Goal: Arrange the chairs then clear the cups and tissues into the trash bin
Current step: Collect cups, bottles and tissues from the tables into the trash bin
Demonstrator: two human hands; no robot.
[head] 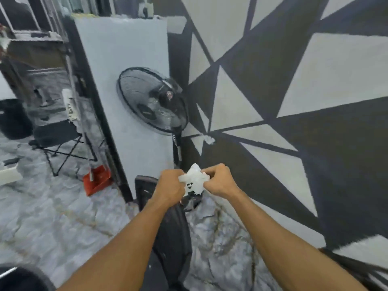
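Wall (294, 85) painted in grey and black triangles fills the right of the view, behind and to the right of the standing fan (153, 101), which serves here as the landmark. A pale grey panel (117, 70) stands upright directly behind the fan, its dark edge running down to the marbled floor (52, 217). Left of the fan, past that panel, a black folding chair (60, 141) stands on crossed legs, and an orange dustpan (97, 180) leans at the panel's foot, below and left of the fan. A black trash bin (170, 225) sits on the floor just below the fan's pole, partly hidden by the forearms. Above the bin's mouth, in front of the fan's base, the left hand (171, 185) and the right hand (219, 181) come together on a crumpled white tissue (194, 179), fingers of both curled tight around its edges and pinching it between them; the picture is blurred, so finer detail of the tissue cannot be told
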